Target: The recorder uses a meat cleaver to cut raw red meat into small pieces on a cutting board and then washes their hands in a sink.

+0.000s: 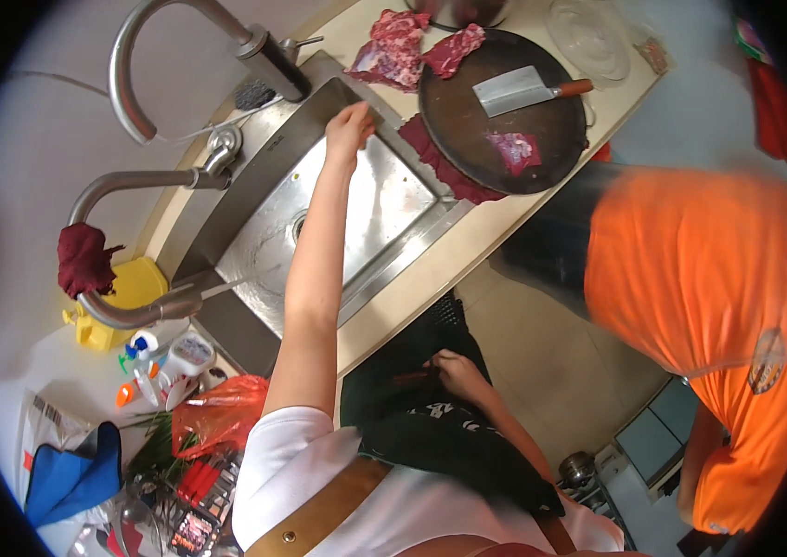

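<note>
My left hand (pixel 349 132) reaches over the far end of the steel sink (pixel 384 195), with its fingers curled closed. Anything inside them is hidden. Close to its right lies a dark round cutting board (pixel 458 121), bearing a cleaver (pixel 514 91) with a wooden handle and a small piece of meat (pixel 515 152). My right hand (pixel 457 373) is low in front of my dark apron (pixel 426 432). Its fingers are bent around something dark reddish that I cannot make out. Water runs from the lower curved faucet (pixel 138 176) into the sink.
Raw meat (pixel 393 51) lies beside the board, with a dark red cloth (pixel 435 162) under its edge. A second faucet (pixel 273 60) rises behind the sink. Bottles (pixel 191 353) and a red plastic bag (pixel 222 413) crowd the left. Another person in orange (pixel 700 269) stands at right.
</note>
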Available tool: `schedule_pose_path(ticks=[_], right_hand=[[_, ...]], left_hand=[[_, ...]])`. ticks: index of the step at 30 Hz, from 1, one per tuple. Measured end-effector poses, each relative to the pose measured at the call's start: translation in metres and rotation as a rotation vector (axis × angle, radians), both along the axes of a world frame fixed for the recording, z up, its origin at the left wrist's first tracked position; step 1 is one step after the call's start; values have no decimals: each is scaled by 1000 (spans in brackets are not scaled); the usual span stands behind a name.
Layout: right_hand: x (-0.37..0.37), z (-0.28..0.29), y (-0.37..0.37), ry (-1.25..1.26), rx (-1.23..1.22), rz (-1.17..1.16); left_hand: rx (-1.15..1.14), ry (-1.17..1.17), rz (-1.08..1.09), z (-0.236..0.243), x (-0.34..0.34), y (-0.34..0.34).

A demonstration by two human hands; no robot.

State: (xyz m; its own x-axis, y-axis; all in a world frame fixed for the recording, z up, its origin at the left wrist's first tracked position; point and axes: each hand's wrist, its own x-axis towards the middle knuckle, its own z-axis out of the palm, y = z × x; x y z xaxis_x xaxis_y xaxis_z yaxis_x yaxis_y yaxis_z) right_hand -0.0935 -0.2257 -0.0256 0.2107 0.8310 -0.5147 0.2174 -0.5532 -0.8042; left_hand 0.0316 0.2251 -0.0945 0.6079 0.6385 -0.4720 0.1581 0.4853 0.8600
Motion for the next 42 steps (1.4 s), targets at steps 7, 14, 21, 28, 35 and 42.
schedule_pose_path(ticks=[7, 14, 21, 28, 35, 42], right_hand=[[41, 12, 11, -48, -28, 114], [70, 32, 52, -111, 7, 316], [78, 48, 124, -54, 284, 367], [53, 57, 151, -77, 244, 383], [28, 44, 145, -91, 93, 312], [14, 42, 140, -132, 47, 132]], left_hand=[[-629, -10, 853, -69, -301, 10], [-576, -33, 1043, -56, -352, 29], [-189, 317, 882, -65, -380, 5], [438, 1338, -106, -147, -461, -89], [532, 1407, -173, -197, -434, -99], [564, 870, 82, -165, -284, -38]])
